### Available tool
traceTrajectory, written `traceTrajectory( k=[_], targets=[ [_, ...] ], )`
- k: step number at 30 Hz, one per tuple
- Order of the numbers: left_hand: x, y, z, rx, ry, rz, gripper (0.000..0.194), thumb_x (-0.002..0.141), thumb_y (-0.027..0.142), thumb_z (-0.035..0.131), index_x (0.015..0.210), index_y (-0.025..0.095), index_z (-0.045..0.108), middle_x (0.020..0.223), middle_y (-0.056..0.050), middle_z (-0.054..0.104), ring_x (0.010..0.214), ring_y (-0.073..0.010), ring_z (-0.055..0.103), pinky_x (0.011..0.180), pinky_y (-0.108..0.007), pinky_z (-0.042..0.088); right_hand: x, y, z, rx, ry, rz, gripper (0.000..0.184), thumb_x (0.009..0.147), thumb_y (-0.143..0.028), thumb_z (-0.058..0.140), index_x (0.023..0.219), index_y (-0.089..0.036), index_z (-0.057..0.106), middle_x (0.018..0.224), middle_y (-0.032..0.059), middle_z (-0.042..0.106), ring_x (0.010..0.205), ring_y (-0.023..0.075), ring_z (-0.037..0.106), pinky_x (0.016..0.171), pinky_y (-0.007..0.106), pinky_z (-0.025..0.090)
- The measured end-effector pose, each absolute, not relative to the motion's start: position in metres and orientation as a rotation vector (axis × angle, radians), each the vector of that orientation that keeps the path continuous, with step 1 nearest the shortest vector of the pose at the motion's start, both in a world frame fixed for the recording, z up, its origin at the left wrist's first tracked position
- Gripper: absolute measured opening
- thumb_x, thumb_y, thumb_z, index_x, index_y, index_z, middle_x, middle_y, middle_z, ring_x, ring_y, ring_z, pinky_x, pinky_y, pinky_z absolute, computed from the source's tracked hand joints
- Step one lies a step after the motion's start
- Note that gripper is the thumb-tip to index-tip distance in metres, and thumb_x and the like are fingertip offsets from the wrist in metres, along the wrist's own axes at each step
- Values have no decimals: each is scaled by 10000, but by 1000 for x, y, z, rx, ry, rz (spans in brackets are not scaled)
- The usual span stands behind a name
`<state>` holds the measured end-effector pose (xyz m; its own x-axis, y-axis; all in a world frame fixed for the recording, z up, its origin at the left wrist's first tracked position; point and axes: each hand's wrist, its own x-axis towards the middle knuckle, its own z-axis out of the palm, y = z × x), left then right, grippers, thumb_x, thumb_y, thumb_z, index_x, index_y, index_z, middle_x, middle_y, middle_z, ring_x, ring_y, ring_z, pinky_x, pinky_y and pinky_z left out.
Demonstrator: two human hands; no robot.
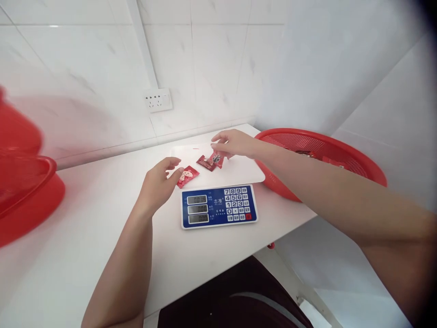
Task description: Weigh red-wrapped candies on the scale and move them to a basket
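My left hand [159, 182] is at the left edge of the scale's white pan [239, 171], thumb and fingers apart. Its thumb tip overlaps the edge of a red packet [187, 176] with a pale printed figure; I cannot tell whether they touch. Over the pan's far right side hovers my right hand [232, 142], its fingers loosely curved and apart. Just below it lie a red packet with dark print [217, 158] and a darker red-brown packet [206, 163], side by side. The scale's blue panel [219, 207] has number keys and three small displays.
A red perforated basket [280, 187] holding wrapped packets stands at the right, beneath my right forearm. More red plastic containers [30, 200] sit at the left on the white table [102, 218]. A socket [158, 100] is on the tiled wall behind.
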<state>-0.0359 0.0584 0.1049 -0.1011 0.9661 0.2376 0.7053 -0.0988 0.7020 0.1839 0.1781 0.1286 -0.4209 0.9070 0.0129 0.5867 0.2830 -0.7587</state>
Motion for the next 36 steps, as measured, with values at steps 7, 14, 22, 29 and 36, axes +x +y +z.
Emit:
traceTrajectory(
  k=[7,14,22,29,36],
  targets=[
    [-35,63,96,2042,1937,607,368,829,502,374,1032,273,578,949,-34,679,804,-224,603,685,-337,438,191,178,120,-1380,-2008,964,366,793,-348,604,1130,-206,576,1019,94,632,705,165,622,626,318,543],
    [-32,66,89,2072,1848,540,425,859,461,335,1211,300,509,1069,-41,648,903,-238,600,735,-344,446,190,165,129,-1337,-1871,1015,357,794,-240,599,1143,-174,567,1027,110,610,837,207,636,659,334,568],
    [-30,68,88,2107,1801,807,408,871,423,358,1218,279,520,1180,-24,607,1034,-233,551,866,-365,430,191,169,131,-1323,-1866,959,433,782,-236,593,1210,-208,535,1264,119,493,1123,253,507,837,391,533],
    [-32,65,90,2029,1843,959,358,855,402,410,1144,252,559,1208,-14,594,1009,-218,556,884,-356,423,198,167,110,-1354,-2178,503,338,794,-257,554,1123,-212,616,1251,80,541,1122,258,501,966,441,393],
    [-32,71,85,2153,1854,673,358,856,362,391,1161,249,543,1057,-41,649,932,-239,569,875,-411,407,191,156,95,-1117,-2712,417,325,818,-365,543,1114,-293,653,1253,39,543,1325,329,216,1052,506,227]
  ],
)
